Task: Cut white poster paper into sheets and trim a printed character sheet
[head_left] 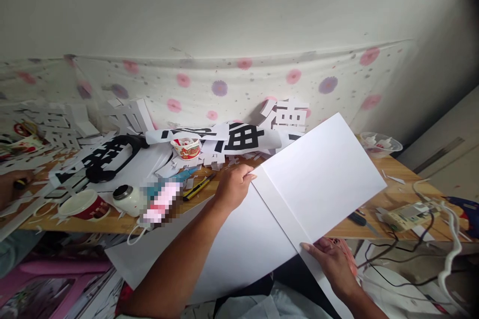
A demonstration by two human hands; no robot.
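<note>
A large white board [325, 179] is tilted up over the table's front edge, with a long white strip [280, 204] lying along its lower left side. My left hand [234, 187] pinches the strip's upper end between thumb and fingers. Farther down, my right hand [331, 261] grips the strip near the board's lower corner. Under both, another large white sheet [232, 244] slopes down from the table across my lap. A yellow and black cutter [198, 187] lies on the table just left of my left hand.
A white jar [129, 200], a red and white bowl [86, 205] and a paper cup [186, 149] stand on the left. Cut white characters [288, 115] lean at the back. A cabled device [409, 215] sits right; another person's hand [13, 187] is far left.
</note>
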